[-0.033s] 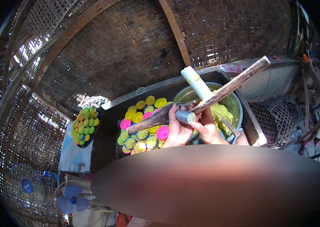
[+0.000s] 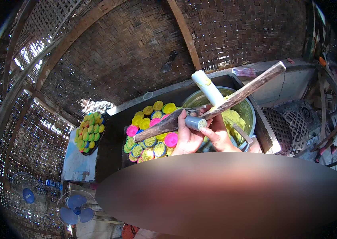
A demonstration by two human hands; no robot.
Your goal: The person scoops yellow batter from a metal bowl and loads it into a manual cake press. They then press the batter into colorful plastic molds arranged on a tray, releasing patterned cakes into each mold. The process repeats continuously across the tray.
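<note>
My left hand grips a wooden press with long bars and a grey plastic cylinder showing pale yellow stuff at its end. My right hand also closes round it, thumb against the cylinder's end. A white tube, smeared yellow, rises from the press. Behind my hands a metal bowl holds yellow dough. To the left, several yellow, pink and blue cups are clustered, many topped with yellow strands.
A pile of green and yellow pieces sits on a pale ledge. Two fans stand lower left. Woven walls surround the dark trough; baskets lie right. The bottom centre is blurred.
The upper ends of the wooden bar and white tube have shifted very slightly right and down. Both hands keep their hold.
</note>
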